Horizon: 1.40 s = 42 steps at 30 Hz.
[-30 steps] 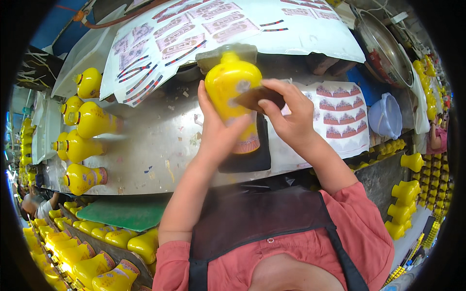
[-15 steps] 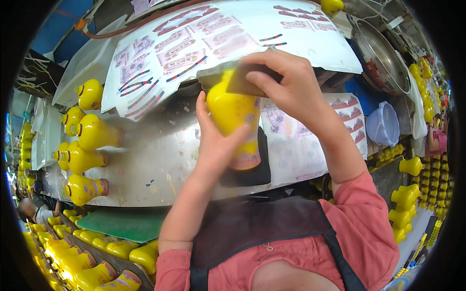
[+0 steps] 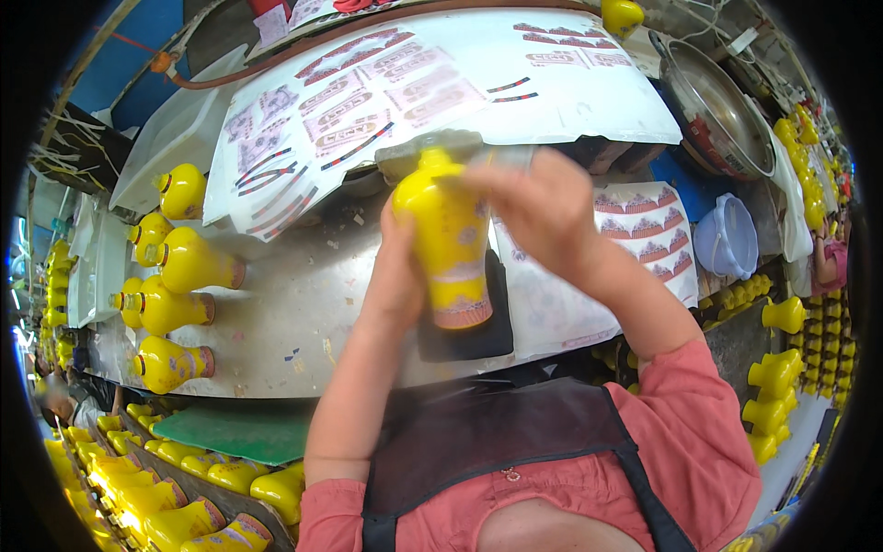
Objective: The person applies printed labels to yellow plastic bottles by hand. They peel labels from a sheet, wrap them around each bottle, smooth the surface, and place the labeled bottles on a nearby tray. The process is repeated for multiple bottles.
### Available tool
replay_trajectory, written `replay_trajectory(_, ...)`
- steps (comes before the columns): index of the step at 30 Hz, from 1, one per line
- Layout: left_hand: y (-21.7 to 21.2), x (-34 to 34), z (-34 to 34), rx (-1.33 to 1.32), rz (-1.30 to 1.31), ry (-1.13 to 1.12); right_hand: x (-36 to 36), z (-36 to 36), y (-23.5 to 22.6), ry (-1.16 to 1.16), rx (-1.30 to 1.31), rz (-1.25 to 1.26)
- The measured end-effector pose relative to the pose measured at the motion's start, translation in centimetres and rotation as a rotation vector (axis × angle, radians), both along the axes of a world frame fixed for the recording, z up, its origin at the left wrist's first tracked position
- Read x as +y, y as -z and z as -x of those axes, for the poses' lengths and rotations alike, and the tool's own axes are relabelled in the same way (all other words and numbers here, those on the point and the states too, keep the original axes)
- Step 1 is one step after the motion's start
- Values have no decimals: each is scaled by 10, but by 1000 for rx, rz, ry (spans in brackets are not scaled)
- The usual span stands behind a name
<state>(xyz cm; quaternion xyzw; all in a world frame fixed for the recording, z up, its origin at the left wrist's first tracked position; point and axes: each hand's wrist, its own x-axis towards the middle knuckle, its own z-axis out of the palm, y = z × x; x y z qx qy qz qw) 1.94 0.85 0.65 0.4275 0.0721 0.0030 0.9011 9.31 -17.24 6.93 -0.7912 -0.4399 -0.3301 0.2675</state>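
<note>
A glossy yellow vase (image 3: 446, 225) with a narrow neck and a patterned pink band at its foot stands in front of me. My left hand (image 3: 397, 253) wraps round its left side. Smeared by motion, my right hand (image 3: 538, 202) reaches to the vase's right shoulder; whether its fingers hold anything cannot be made out. Beneath and beside the vase's foot lies a black pad (image 3: 498, 336). A grey slab (image 3: 400, 161) sits just behind the vase's neck.
White sheets with purple and red decals (image 3: 579, 101) cover the table's far side; another decal sheet (image 3: 561, 308) lies right. Several yellow vases (image 3: 198, 260) stand at left. A lilac bucket (image 3: 725, 237) and a metal pan (image 3: 722, 106) are right. A green board (image 3: 230, 431) lies lower left.
The dark flat scraper in my right hand no longer shows. That hand has shifted right and down, off the vase's neck. The vase now stands more upright, its front less covered by my left hand.
</note>
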Motion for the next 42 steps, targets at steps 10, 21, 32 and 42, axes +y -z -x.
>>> replay_trajectory(10,-27,19,4,88,-1,0,-30,62,39,46,274,-215)
replay_trajectory(21,-25,9,7,101,53,51,-41,57,19,-16,1141,-479)
replay_trajectory(32,-9,-11,13,-20,-380,-12,-38,-4,22,109,1015,-260)
replay_trajectory(42,-7,-5,17,-101,-343,43,-15,-7,11,-155,1286,-230)
